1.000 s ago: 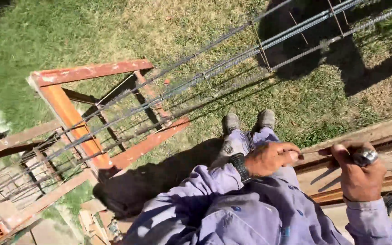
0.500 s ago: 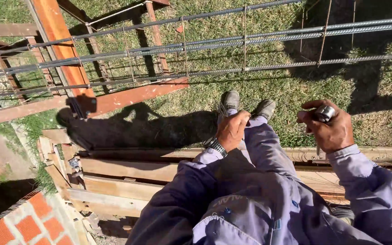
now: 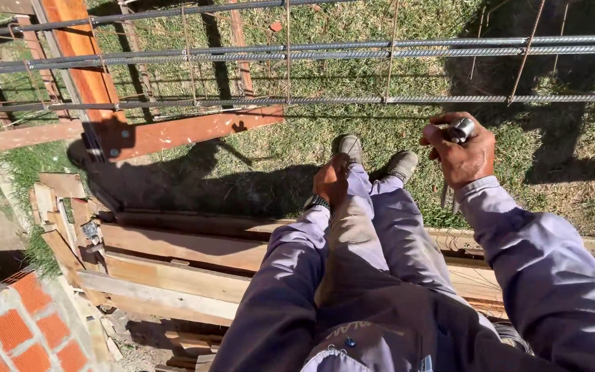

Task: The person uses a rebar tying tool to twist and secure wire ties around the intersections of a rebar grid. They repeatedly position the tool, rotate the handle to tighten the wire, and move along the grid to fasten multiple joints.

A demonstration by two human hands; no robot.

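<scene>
Right hand (image 3: 464, 153) is fisted around a metal tool (image 3: 461, 129) just near of the rebar cage (image 3: 325, 55); left hand (image 3: 331, 181) is loosely curled, empty, resting on the thigh.

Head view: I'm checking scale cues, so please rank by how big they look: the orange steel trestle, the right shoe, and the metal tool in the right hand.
1. Orange steel trestle, largest by far.
2. Right shoe.
3. Metal tool in the right hand, partly hidden by fingers and nearer the camera, so ranks 2 and 3 are unsure.
</scene>
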